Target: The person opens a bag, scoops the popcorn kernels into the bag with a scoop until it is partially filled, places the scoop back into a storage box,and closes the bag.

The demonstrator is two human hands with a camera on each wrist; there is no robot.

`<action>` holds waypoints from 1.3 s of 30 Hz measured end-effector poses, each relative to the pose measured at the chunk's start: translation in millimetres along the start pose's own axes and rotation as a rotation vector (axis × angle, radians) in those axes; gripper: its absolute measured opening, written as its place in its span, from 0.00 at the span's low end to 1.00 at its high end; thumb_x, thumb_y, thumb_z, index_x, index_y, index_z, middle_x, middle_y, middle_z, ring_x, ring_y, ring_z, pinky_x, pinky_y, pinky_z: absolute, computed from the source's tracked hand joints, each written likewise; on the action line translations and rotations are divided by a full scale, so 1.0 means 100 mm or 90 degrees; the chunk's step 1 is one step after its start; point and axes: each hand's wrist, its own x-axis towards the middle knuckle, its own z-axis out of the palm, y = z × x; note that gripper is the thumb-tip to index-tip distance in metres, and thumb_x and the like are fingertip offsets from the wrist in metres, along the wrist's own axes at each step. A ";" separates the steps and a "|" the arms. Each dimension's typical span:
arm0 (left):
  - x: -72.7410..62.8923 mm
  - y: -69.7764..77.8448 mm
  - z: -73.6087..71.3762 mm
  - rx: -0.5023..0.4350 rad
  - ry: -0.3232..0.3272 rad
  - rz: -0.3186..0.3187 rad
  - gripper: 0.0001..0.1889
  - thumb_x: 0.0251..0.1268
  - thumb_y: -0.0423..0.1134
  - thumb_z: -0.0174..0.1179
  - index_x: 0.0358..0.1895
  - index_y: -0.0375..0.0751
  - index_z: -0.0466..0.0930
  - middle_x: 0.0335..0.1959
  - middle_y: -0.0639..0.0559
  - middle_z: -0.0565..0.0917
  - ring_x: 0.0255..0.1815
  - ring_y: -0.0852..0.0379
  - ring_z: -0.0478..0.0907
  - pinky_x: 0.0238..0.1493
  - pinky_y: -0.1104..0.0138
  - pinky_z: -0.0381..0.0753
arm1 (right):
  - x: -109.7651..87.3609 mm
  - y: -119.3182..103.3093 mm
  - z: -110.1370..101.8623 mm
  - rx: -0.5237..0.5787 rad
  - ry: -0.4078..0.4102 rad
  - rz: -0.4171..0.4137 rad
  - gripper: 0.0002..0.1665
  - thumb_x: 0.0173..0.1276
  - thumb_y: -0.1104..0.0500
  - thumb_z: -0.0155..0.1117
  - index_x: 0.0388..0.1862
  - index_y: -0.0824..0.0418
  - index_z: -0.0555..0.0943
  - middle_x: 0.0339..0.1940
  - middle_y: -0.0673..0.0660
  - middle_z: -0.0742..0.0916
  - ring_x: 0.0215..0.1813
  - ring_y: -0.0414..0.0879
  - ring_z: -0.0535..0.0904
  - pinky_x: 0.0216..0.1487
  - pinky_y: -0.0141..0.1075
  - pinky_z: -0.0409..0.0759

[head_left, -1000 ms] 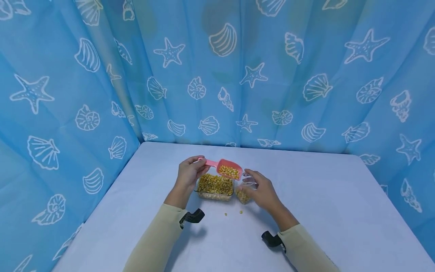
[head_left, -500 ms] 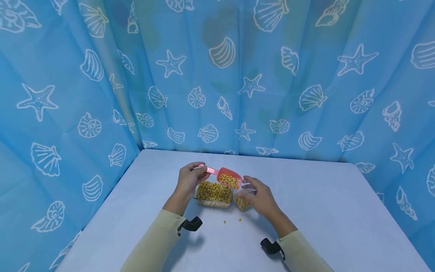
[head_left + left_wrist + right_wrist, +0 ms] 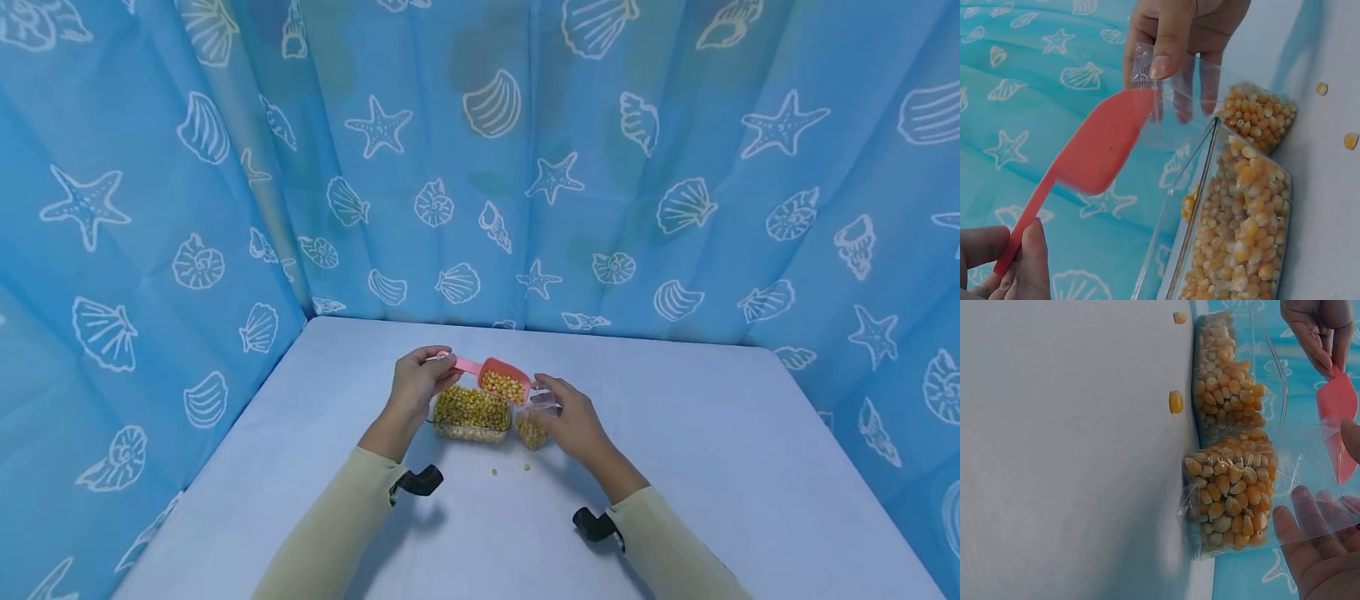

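My left hand [image 3: 414,387] pinches the handle of a pink scoop [image 3: 1100,147] between thumb and fingers. Yellow corn kernels [image 3: 501,384] lie in the scoop, which hangs above a clear glass container [image 3: 470,437] heaped with corn. To the right, my right hand [image 3: 573,421] holds a clear plastic bag [image 3: 1229,509] near its mouth, thumb on one side and fingers spread on the other. Corn fills the lower part of the bag, which stands on the table against the container. In the left wrist view, the scoop's front edge meets the bag's mouth.
Two loose kernels, one [image 3: 527,467] nearer the bag and another [image 3: 494,472] to its left, lie on the white-covered table [image 3: 510,542]. A blue curtain [image 3: 480,167] with white shell and starfish prints hangs behind the table and along its left side.
The head view shifts slightly up and down. Both hands keep their holds, and the loaded scoop stays at the bag's mouth with little visible movement.
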 end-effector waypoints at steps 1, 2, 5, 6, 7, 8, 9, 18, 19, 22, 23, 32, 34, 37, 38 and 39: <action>0.01 0.01 0.00 -0.001 -0.001 0.003 0.12 0.67 0.32 0.61 0.51 0.34 0.78 0.44 0.37 0.81 0.41 0.50 0.85 0.45 0.64 0.84 | 0.01 -0.02 -0.01 -0.001 0.001 0.002 0.42 0.62 0.48 0.72 0.72 0.54 0.67 0.62 0.52 0.77 0.61 0.50 0.74 0.61 0.51 0.75; 0.01 0.02 0.00 -0.004 -0.002 0.001 0.12 0.67 0.32 0.61 0.51 0.33 0.78 0.45 0.36 0.81 0.41 0.50 0.85 0.45 0.64 0.84 | 0.01 -0.03 -0.01 -0.003 0.001 0.005 0.42 0.62 0.48 0.72 0.72 0.54 0.67 0.62 0.53 0.77 0.61 0.51 0.74 0.61 0.51 0.75; -0.01 0.02 0.00 -0.008 -0.010 -0.001 0.12 0.67 0.31 0.61 0.51 0.33 0.78 0.46 0.34 0.80 0.41 0.50 0.85 0.45 0.64 0.84 | 0.01 -0.04 0.00 -0.009 0.005 0.019 0.41 0.63 0.49 0.71 0.72 0.53 0.67 0.63 0.53 0.77 0.61 0.51 0.74 0.61 0.51 0.75; -0.02 0.03 0.00 -0.009 -0.010 -0.003 0.12 0.67 0.31 0.61 0.51 0.33 0.78 0.46 0.34 0.80 0.40 0.50 0.85 0.45 0.64 0.84 | 0.00 -0.03 0.00 -0.010 0.007 0.023 0.41 0.63 0.49 0.71 0.72 0.53 0.67 0.63 0.52 0.77 0.61 0.51 0.74 0.61 0.51 0.75; -0.03 0.03 -0.01 -0.009 -0.010 -0.003 0.12 0.67 0.31 0.61 0.51 0.33 0.78 0.46 0.34 0.80 0.41 0.50 0.85 0.45 0.64 0.84 | 0.00 -0.03 0.00 -0.009 0.008 0.022 0.40 0.63 0.49 0.71 0.72 0.53 0.67 0.63 0.53 0.77 0.61 0.51 0.74 0.61 0.51 0.75; -0.04 0.03 -0.01 -0.007 -0.008 -0.005 0.12 0.67 0.31 0.62 0.51 0.33 0.78 0.46 0.35 0.80 0.41 0.50 0.85 0.45 0.64 0.84 | 0.00 -0.03 0.01 -0.009 0.008 0.021 0.40 0.63 0.50 0.71 0.72 0.53 0.67 0.63 0.53 0.77 0.61 0.51 0.74 0.61 0.51 0.75; -0.04 0.04 -0.01 -0.004 -0.005 -0.006 0.12 0.67 0.31 0.62 0.51 0.34 0.79 0.45 0.36 0.81 0.40 0.50 0.85 0.45 0.64 0.84 | 0.00 -0.03 0.01 -0.009 0.009 0.018 0.40 0.63 0.49 0.71 0.72 0.53 0.67 0.62 0.52 0.78 0.61 0.50 0.74 0.61 0.52 0.75; -0.06 0.07 -0.01 0.005 -0.008 0.018 0.12 0.66 0.32 0.63 0.51 0.34 0.79 0.42 0.38 0.83 0.40 0.50 0.85 0.44 0.63 0.85 | 0.00 -0.05 0.01 0.002 0.009 0.009 0.41 0.63 0.50 0.71 0.72 0.55 0.67 0.61 0.52 0.78 0.60 0.50 0.75 0.61 0.52 0.74; -0.06 0.07 -0.01 0.007 -0.008 0.020 0.12 0.66 0.32 0.63 0.51 0.34 0.79 0.42 0.38 0.83 0.40 0.51 0.85 0.44 0.63 0.85 | -0.01 -0.05 0.01 0.003 0.008 0.007 0.41 0.63 0.50 0.72 0.72 0.55 0.67 0.62 0.52 0.78 0.60 0.50 0.75 0.62 0.52 0.74; -0.07 0.08 -0.01 0.011 -0.010 0.027 0.13 0.65 0.32 0.63 0.51 0.34 0.79 0.42 0.39 0.83 0.40 0.51 0.85 0.44 0.63 0.85 | 0.00 -0.05 0.02 0.003 0.007 0.003 0.41 0.63 0.51 0.72 0.72 0.55 0.67 0.62 0.53 0.78 0.60 0.50 0.75 0.62 0.52 0.74; -0.07 0.08 -0.01 0.011 -0.010 0.027 0.12 0.65 0.31 0.63 0.51 0.34 0.78 0.42 0.39 0.83 0.40 0.51 0.85 0.44 0.63 0.85 | 0.00 -0.04 0.02 0.002 0.006 0.004 0.41 0.63 0.50 0.72 0.72 0.55 0.67 0.62 0.52 0.78 0.60 0.50 0.75 0.62 0.51 0.74; -0.05 0.08 0.02 0.027 -0.018 0.036 0.13 0.66 0.32 0.63 0.51 0.34 0.79 0.42 0.38 0.83 0.40 0.51 0.85 0.44 0.63 0.85 | 0.00 0.00 0.02 0.005 0.005 -0.011 0.41 0.61 0.49 0.72 0.72 0.56 0.68 0.60 0.52 0.78 0.59 0.50 0.76 0.59 0.51 0.76; -0.05 0.10 0.04 0.033 -0.019 0.039 0.13 0.66 0.32 0.63 0.52 0.33 0.78 0.44 0.35 0.83 0.40 0.50 0.85 0.44 0.63 0.85 | 0.00 0.00 0.02 0.001 0.005 -0.010 0.41 0.61 0.48 0.72 0.71 0.55 0.68 0.60 0.52 0.79 0.58 0.50 0.76 0.59 0.50 0.77; -0.07 0.13 0.05 0.041 -0.023 0.042 0.13 0.66 0.31 0.62 0.52 0.33 0.78 0.47 0.31 0.81 0.43 0.46 0.84 0.44 0.63 0.85 | 0.01 0.01 0.01 -0.004 0.003 -0.010 0.41 0.61 0.48 0.72 0.71 0.54 0.68 0.60 0.53 0.79 0.58 0.49 0.76 0.59 0.50 0.77; -0.08 0.14 0.06 0.043 -0.026 0.042 0.13 0.67 0.31 0.62 0.52 0.33 0.78 0.48 0.30 0.80 0.44 0.45 0.84 0.44 0.64 0.85 | 0.02 0.01 0.01 -0.006 0.003 -0.011 0.41 0.61 0.48 0.72 0.71 0.54 0.68 0.60 0.53 0.79 0.58 0.49 0.76 0.59 0.50 0.77; -0.08 0.15 0.06 0.044 -0.029 0.042 0.12 0.67 0.31 0.61 0.52 0.33 0.78 0.49 0.29 0.80 0.45 0.44 0.83 0.44 0.64 0.85 | 0.02 0.01 0.01 -0.008 0.004 -0.014 0.41 0.61 0.48 0.72 0.71 0.55 0.68 0.60 0.54 0.79 0.58 0.49 0.76 0.59 0.50 0.77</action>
